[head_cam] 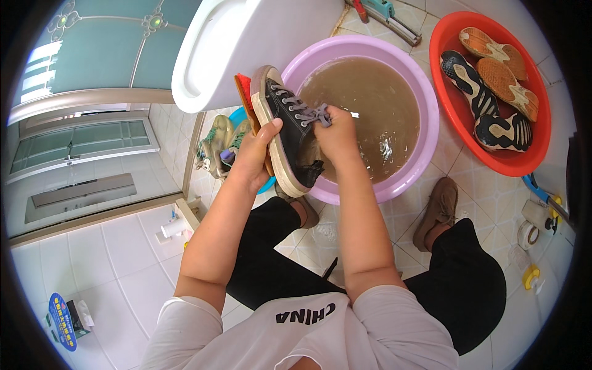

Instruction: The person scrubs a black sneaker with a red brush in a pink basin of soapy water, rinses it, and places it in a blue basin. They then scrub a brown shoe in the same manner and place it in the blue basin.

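A black canvas sneaker (289,120) with grey laces and an off-white rubber sole is held up at the left rim of a lilac plastic basin (428,115). My left hand (259,150) grips the sneaker's sole, with a wooden-backed brush (246,99) with red bristles pressed between the hand and the sole. My right hand (337,134) is closed on the tied shoelaces (307,111) near the ankle opening. Murky brown water (370,101) fills much of the basin below the right hand.
A red basin (545,125) at the right holds several shoes, soles up. A blue basin (268,185) with wet shoes (219,138) stands at the left, beyond the left hand. A white fixture (273,41) borders the lilac basin. A mop head (393,21) lies on the tiled floor.
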